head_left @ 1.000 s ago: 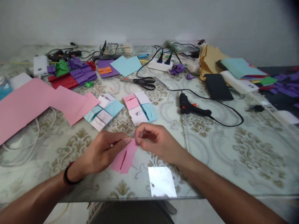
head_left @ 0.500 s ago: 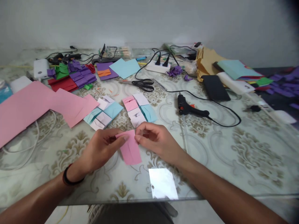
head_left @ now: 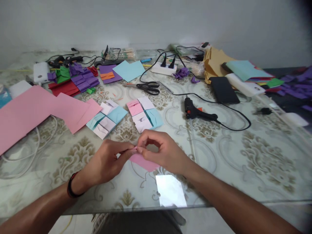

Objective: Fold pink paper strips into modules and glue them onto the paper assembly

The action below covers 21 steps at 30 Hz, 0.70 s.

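Between my two hands is a pink piece of folded paper (head_left: 144, 162), tilted, its upper edge pinched at the fingertips. My left hand (head_left: 112, 159) grips its left upper corner between thumb and fingers. From the other side, my right hand (head_left: 162, 148) pinches the same edge, thumb and forefinger bent into a ring; the fingers hide part of the paper. Just beyond the hands lies a folded square of pink, white and light blue paper (head_left: 145, 114). A similar white and blue folded square (head_left: 106, 118) is to its left.
Pink sheets (head_left: 26, 113) spread over the left side. A black glue gun (head_left: 200, 112) with its cord lies at the right, near a black phone (head_left: 224, 90). Black-handled scissors (head_left: 148, 87), a white power strip (head_left: 163, 69) and purple folded papers (head_left: 85, 79) sit farther back.
The pink paper has turned, its lower end swinging right. My fingertips have come together at its upper edge, where they were apart before.
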Each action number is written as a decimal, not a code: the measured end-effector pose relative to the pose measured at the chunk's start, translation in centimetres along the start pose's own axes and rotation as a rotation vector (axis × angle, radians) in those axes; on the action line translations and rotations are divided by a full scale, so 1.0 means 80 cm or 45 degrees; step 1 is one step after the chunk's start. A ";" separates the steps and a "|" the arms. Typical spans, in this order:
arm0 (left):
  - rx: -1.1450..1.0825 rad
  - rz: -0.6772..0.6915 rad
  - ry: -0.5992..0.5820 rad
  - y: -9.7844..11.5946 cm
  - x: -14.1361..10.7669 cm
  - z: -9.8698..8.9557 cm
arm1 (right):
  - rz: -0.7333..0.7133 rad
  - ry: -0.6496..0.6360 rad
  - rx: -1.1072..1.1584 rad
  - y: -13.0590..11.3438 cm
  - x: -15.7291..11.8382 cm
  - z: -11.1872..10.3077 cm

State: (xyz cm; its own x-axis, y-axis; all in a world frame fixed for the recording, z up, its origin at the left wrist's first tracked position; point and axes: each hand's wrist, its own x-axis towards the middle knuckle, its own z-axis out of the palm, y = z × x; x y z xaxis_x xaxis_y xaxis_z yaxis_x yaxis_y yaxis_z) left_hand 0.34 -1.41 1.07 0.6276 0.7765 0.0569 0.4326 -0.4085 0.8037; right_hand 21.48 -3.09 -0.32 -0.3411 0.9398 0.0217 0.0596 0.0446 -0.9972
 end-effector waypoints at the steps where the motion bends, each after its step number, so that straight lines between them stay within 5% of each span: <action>1: 0.004 0.005 0.020 -0.001 0.000 -0.003 | 0.009 -0.002 0.001 0.000 0.000 -0.001; 8: -0.326 -0.265 0.158 -0.011 0.007 -0.026 | -0.014 -0.011 0.067 -0.001 0.005 -0.018; 13: -0.818 -0.392 0.162 -0.026 0.011 -0.021 | -0.136 -0.226 0.057 -0.005 0.002 -0.027; 21: -0.697 -0.315 0.022 -0.020 0.009 -0.016 | -0.340 -0.401 -0.203 0.002 0.002 -0.018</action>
State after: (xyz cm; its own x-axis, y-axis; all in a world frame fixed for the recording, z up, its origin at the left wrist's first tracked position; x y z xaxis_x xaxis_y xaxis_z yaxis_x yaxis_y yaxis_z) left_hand -0.72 0.46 0.57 0.5380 0.8266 -0.1652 0.1654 0.0886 0.9822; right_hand 22.78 -2.41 -0.38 -0.6322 0.7399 0.2300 0.0659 0.3471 -0.9355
